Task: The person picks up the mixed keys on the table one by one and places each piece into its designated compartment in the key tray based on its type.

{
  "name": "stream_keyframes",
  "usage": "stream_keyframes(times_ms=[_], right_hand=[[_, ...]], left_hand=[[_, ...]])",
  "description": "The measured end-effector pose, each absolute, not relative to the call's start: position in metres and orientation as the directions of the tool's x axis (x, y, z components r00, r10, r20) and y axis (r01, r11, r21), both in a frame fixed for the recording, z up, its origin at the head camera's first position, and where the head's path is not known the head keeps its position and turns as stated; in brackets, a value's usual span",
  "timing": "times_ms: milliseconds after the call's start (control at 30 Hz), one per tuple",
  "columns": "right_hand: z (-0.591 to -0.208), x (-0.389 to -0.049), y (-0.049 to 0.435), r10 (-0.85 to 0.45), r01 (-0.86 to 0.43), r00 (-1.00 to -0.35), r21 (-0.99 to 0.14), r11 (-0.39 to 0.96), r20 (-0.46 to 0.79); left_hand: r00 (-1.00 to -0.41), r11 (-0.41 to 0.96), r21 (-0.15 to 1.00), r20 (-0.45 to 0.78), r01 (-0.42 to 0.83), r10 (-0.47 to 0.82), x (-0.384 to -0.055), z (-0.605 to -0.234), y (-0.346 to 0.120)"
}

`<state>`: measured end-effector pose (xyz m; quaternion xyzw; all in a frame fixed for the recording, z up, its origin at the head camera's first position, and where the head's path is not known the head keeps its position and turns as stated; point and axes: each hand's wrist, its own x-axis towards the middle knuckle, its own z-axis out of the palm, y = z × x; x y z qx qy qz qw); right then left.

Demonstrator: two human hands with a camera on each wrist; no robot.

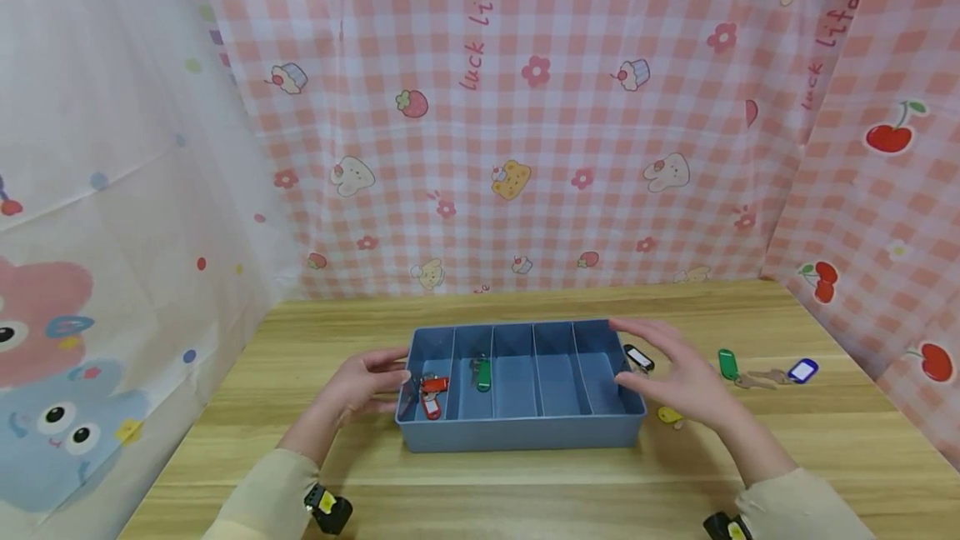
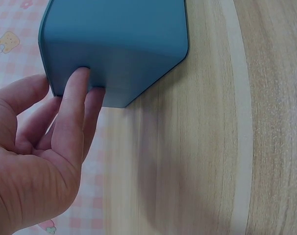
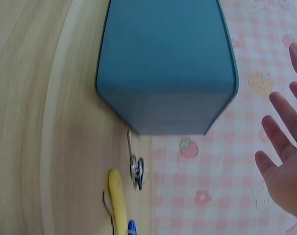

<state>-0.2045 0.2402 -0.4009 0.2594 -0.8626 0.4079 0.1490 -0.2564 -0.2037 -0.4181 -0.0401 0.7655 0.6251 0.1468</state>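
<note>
A blue-grey tray with five compartments (image 1: 525, 433) stands on the table in the head view. Red key tags (image 1: 435, 385) with keys lie in its leftmost compartment, and a green key tag (image 1: 484, 375) in the second from left. My left hand (image 1: 366, 386) touches the tray's left end; in the left wrist view its nearly straight fingers (image 2: 72, 110) rest against the end wall. Over by the right end, my right hand (image 1: 678, 369) is spread with fingers apart. The right wrist view shows that hand (image 3: 290, 161) away from the tray (image 3: 168, 54).
Right of the tray lie a black key tag (image 1: 639, 357), a yellow key tag (image 1: 669, 415), a green key tag (image 1: 727, 364) and a blue key tag (image 1: 803, 371), with keys. A pink checked cloth (image 1: 540, 123) hangs behind the wooden table (image 1: 315, 340).
</note>
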Motion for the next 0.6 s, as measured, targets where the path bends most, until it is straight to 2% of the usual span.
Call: stream_keyframes(times_ms=[600], right_hand=[[-0.410, -0.200, 0.287, -0.269, -0.547, -0.825, -0.583, 0.600, 0.497]], left_hand=[[-0.956, 0.195, 0.951, -0.267, -0.241, 0.121, -0.257, -0.419, -0.203]])
